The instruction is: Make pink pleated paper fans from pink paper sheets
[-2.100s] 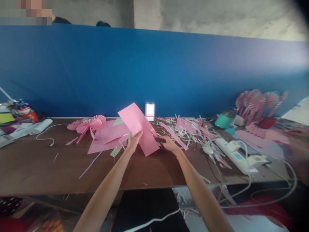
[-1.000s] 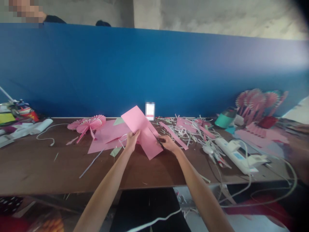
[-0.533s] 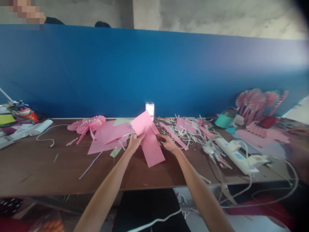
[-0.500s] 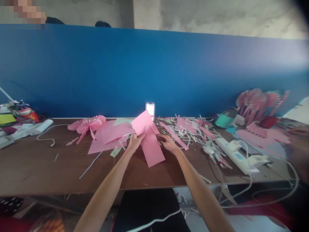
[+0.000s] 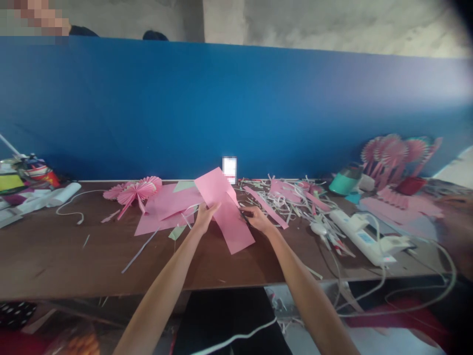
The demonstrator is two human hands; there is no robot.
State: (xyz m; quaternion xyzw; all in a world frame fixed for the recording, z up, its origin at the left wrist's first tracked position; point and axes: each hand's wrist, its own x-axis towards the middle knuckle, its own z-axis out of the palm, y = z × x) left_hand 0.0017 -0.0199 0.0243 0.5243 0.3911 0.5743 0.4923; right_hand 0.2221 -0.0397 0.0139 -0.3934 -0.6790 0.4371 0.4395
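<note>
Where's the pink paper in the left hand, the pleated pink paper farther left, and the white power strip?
Held pink paper [image 5: 229,218]: head view, middle of its face.
Pleated pink paper [image 5: 136,192]: head view, on its folds.
White power strip [image 5: 365,239]: head view, label on top.

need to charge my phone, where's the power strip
In the head view, the white power strip lies right of the right hand, beside the paper scraps.

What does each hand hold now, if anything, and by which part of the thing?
The left hand holds the pink sheet by its left edge; the right hand holds dark scissors, seemingly by the mostly hidden handles.
</note>
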